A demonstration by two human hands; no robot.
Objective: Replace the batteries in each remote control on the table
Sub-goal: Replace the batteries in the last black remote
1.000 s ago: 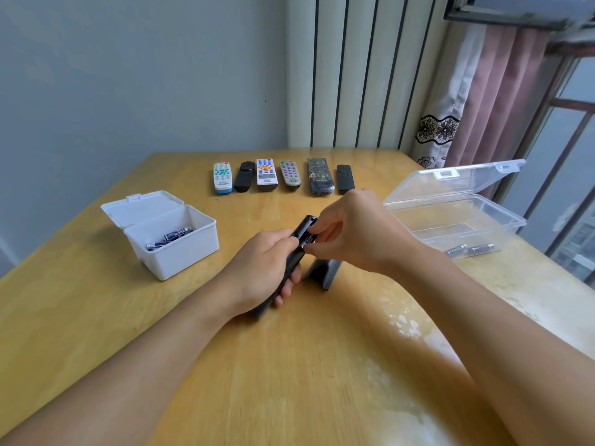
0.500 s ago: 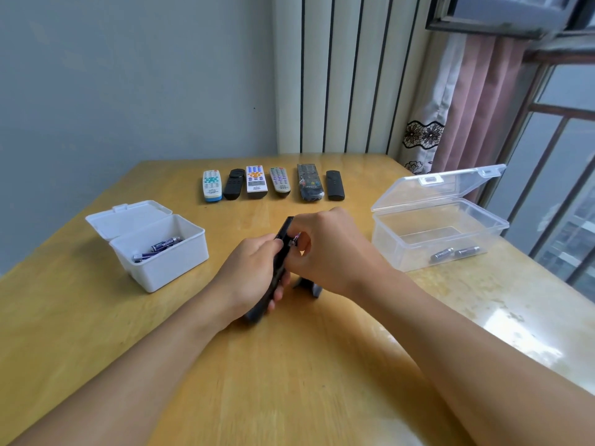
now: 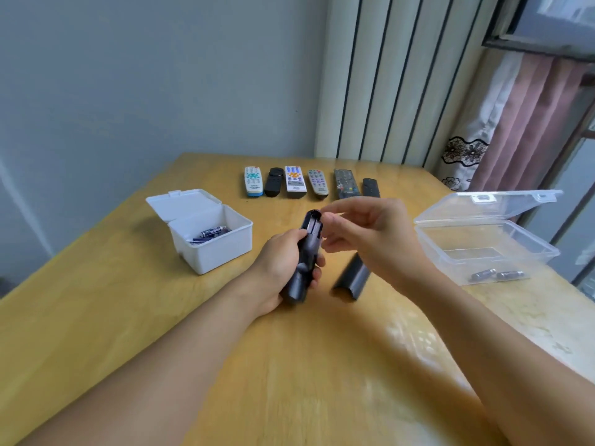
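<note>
Left hand (image 3: 283,268) grips the remote (image 3: 306,252) steady while right hand (image 3: 370,233), fingers curled, contents unclear, should lift straight clear of the bay.

On the worktop (image 3: 128,317), six remotes (image 3: 294,181) lie in a row at the far edge. A lidded box (image 3: 211,239) holding batteries (image 3: 209,235) sits left; another box (image 3: 486,246) holding two batteries (image 3: 497,274) sits right. Between them, a battery cover (image 3: 352,278) lies just right of the held remote (image 3: 306,255).
</note>
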